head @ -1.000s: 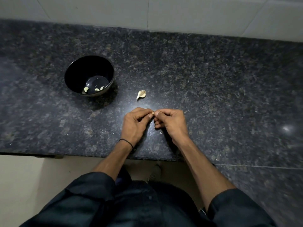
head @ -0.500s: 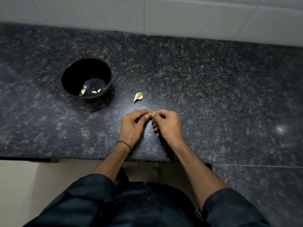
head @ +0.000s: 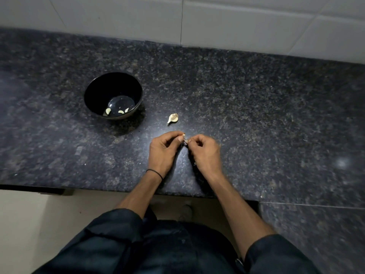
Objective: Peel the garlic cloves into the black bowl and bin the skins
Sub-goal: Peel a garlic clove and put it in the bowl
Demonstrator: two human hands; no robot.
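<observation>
Bowl — peeled cloves inside

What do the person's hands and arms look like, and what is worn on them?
The left hand and the right hand are bare, without gloves. A thin black band circles the left wrist. The dark left sleeve and dark right sleeve end near the elbows, leaving the forearms uncovered.

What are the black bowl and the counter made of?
Black bowl: glossy, likely plastic or glazed ceramic; its base mirrors light. Counter: polished speckled stone, probably granite; dark flecked grain with a bright light spot.
</observation>
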